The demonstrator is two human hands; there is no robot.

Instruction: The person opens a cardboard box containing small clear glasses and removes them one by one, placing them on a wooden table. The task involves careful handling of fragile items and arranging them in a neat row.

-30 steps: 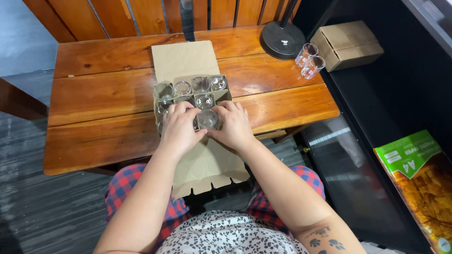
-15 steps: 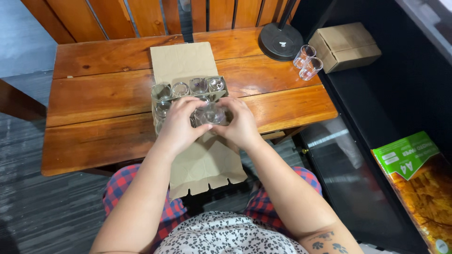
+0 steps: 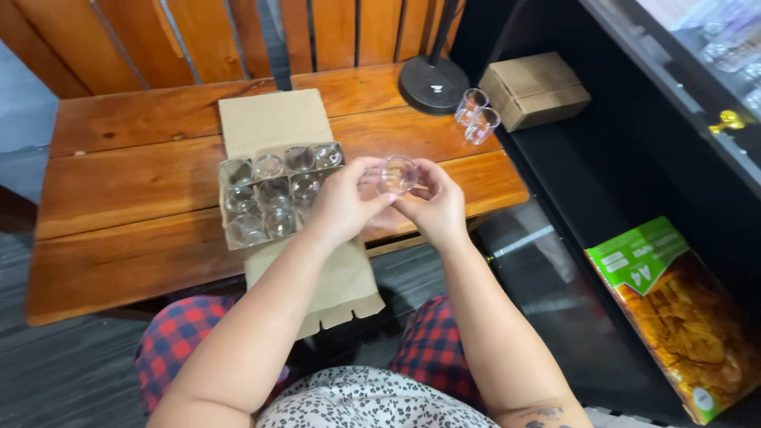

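A small clear glass (image 3: 397, 173) is held up between both of my hands, above the table's front right part. My left hand (image 3: 345, 202) grips it from the left and my right hand (image 3: 434, 202) from the right. To the left lies an open cardboard box (image 3: 273, 119) with a divider grid holding several more clear glasses (image 3: 273, 194). The box's flaps spread flat, one toward the wall and one over the table's near edge.
The wooden slat table (image 3: 119, 182) carries a black round lamp base (image 3: 433, 83), two clear glasses (image 3: 477, 116) and a closed brown box (image 3: 535, 91) at the far right. A black shelf unit (image 3: 634, 158) stands to the right, a green and orange packet (image 3: 682, 317) on the floor.
Both hands have lifted one glass out of the box and carried it to the right, away from the grid. The camera view has shifted.
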